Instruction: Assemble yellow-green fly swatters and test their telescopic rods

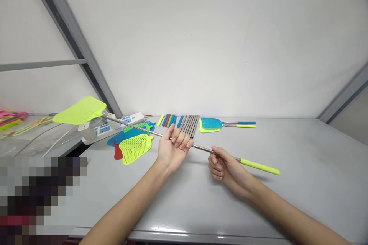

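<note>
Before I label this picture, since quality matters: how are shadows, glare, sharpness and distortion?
Head view: soft shadow on the table beneath the yellow handle; head view: small glare spots near the table's front edge; head view: posts leaning outward, probably lens distortion; head view: the held swatter has indistinct holes, perhaps blur; head view: a pixelated patch hides the lower left corner.

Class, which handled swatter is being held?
The lime swatter in the left hand and right hand; the blue swatter and second lime swatter lie on the table.
</note>
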`<action>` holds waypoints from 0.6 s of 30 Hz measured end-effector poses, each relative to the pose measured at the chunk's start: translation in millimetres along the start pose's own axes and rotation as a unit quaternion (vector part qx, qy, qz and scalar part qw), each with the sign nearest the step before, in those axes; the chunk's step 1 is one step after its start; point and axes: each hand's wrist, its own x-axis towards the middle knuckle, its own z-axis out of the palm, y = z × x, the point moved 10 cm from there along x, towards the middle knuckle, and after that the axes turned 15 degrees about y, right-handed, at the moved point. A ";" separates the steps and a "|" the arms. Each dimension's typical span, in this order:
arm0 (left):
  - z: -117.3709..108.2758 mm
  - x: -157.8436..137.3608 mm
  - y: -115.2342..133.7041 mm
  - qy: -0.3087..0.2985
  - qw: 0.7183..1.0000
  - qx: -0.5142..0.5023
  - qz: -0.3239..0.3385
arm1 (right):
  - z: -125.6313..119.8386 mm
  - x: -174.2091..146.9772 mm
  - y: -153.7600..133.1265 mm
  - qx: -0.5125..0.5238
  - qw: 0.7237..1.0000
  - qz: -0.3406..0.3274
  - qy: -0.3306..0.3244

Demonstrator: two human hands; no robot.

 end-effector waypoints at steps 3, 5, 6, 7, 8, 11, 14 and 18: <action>4.4 -8.3 7.2 0.008 0.999 0.035 -0.035 | 10.0 -6.7 -4.7 0.000 0.999 -0.034 -0.015; 6.3 -15.7 12.9 0.017 0.997 0.042 -0.058 | 16.7 -13.1 -7.7 -0.011 0.998 -0.067 -0.014; 6.6 -19.4 15.6 0.023 0.996 0.043 -0.069 | 20.1 -16.4 -7.4 -0.027 0.996 -0.078 -0.013; 6.2 -22.6 18.4 0.032 0.996 0.046 -0.075 | 22.9 -19.5 -8.1 -0.044 0.994 -0.097 -0.010; 5.1 -24.7 22.2 0.041 0.995 0.048 -0.075 | 24.7 -22.1 -9.0 -0.060 0.992 -0.115 -0.004; -5.1 -24.6 26.0 0.088 0.990 0.047 -0.095 | 22.2 -24.7 -9.2 -0.086 0.985 -0.145 0.028; -22.0 -18.4 22.8 0.151 0.979 0.030 -0.133 | 15.3 -22.4 -8.4 -0.101 0.982 -0.151 0.050; -32.6 -11.6 24.5 0.181 0.973 0.005 -0.139 | 11.0 -20.9 -11.2 -0.102 0.982 -0.155 0.047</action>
